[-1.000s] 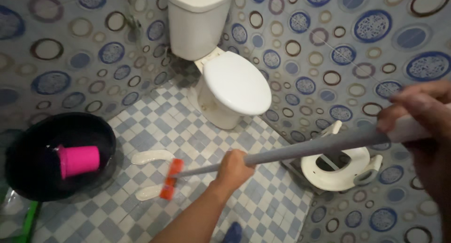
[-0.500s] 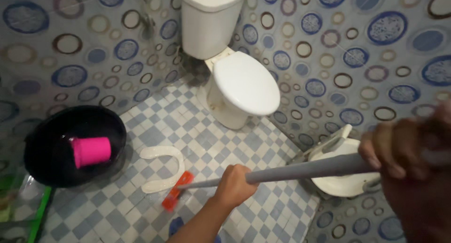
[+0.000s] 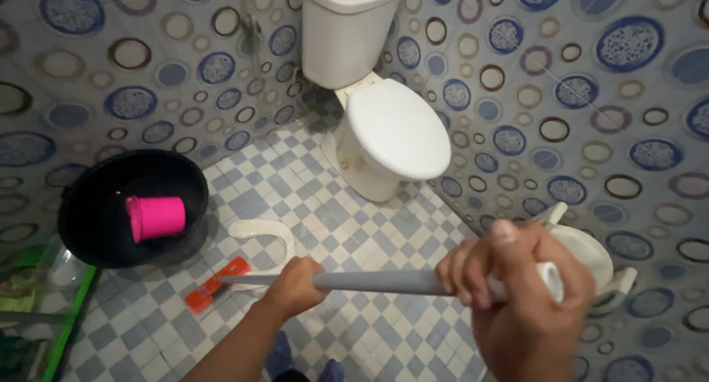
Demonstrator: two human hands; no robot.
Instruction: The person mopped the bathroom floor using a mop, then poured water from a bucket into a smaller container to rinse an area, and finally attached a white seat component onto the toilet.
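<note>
My left hand (image 3: pixel 298 284) grips the middle of a grey long handle (image 3: pixel 377 281). My right hand (image 3: pixel 521 301) is closed around the handle's white upper end, close to the camera. The handle runs down to an orange brush head (image 3: pixel 216 284) resting on the blue-and-white checkered floor (image 3: pixel 295 190). A white horseshoe-shaped seat piece (image 3: pixel 267 231) lies on the floor just beyond the brush head.
A white toilet (image 3: pixel 384 124) with its lid down stands at the back wall. A black basin (image 3: pixel 100 227) with a pink cup (image 3: pixel 156 217) in it sits at the left. A white child's toilet seat (image 3: pixel 594 260) leans at the right wall. Green edging (image 3: pixel 66 315) shows at the lower left.
The brush head has slid left and toward me across the floor. My right hand has pulled in nearer the camera, and the view has shifted left.
</note>
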